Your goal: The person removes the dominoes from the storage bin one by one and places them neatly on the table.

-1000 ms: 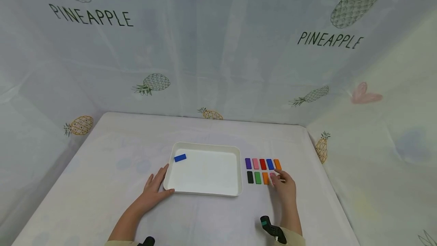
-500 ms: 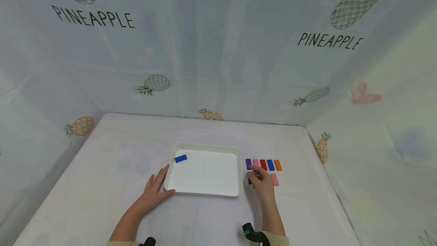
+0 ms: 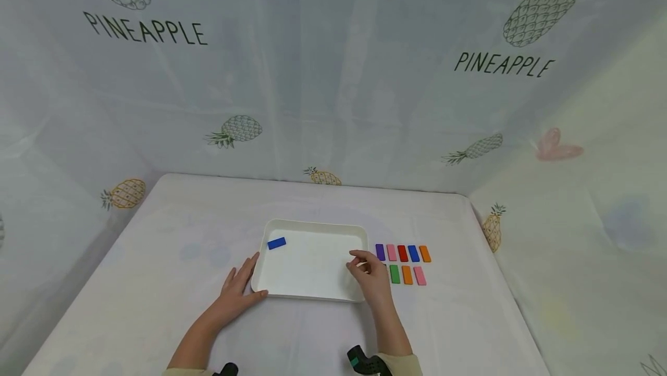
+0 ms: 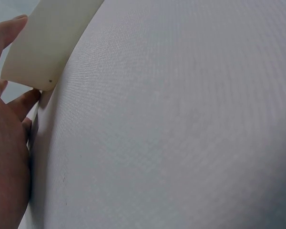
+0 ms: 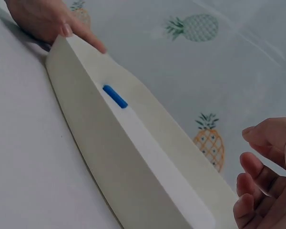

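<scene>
A shallow white tray [image 3: 312,266] stands mid-table, and a small blue rectangular block [image 3: 277,243] lies tilted in its back left corner. My left hand [image 3: 237,289] rests spread at the tray's front left corner, thumb by the front rim and fingers along the left side. Over the tray's right edge hovers my right hand [image 3: 369,274], its fingers loosely bent. In the right wrist view a gap shows between thumb and fingers [image 5: 252,164], with nothing held. The left wrist view has the left hand [image 4: 7,143] close beside the tray corner [image 4: 33,67].
Two rows of small coloured blocks lie right of the tray. Purple [image 3: 380,252], pink [image 3: 392,252], red [image 3: 403,253], blue [image 3: 414,253] and orange [image 3: 425,253] form the back row. Green [image 3: 395,274], orange [image 3: 407,275] and pink [image 3: 420,276] show in front.
My right hand has let go of the pink block at the front row's right end and moved left to the tray. The left hand stays at the tray corner.
</scene>
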### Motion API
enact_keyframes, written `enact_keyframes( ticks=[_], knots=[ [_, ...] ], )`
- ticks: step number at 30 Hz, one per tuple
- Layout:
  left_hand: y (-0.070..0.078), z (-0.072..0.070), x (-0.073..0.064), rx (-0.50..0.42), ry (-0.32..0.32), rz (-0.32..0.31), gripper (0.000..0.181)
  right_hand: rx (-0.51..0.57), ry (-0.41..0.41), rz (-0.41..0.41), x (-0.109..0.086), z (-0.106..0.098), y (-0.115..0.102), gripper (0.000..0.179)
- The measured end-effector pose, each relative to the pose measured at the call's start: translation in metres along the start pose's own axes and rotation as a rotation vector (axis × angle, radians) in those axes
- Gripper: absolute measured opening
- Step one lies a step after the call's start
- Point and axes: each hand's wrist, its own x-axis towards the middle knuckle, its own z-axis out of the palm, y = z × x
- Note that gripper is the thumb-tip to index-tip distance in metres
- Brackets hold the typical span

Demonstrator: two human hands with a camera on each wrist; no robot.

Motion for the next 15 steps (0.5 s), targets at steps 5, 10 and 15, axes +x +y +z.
enact_keyframes(
  ticks=[5,10,15],
  knots=[
    [0.002,-0.001,0.0,-0.003,-0.004,-0.001,0.095,0.011,-0.096,-0.066,0.0,0.015,-0.009,0.026],
    [0.004,-0.001,-0.001,-0.011,-0.005,0.005,0.095,0.028,-0.155,-0.127,0.0,0.037,-0.014,0.025],
    [0.004,-0.001,0.0,-0.006,-0.002,0.011,0.094,0.095,-0.22,-0.122,0.004,0.059,-0.011,0.028]
  ],
)
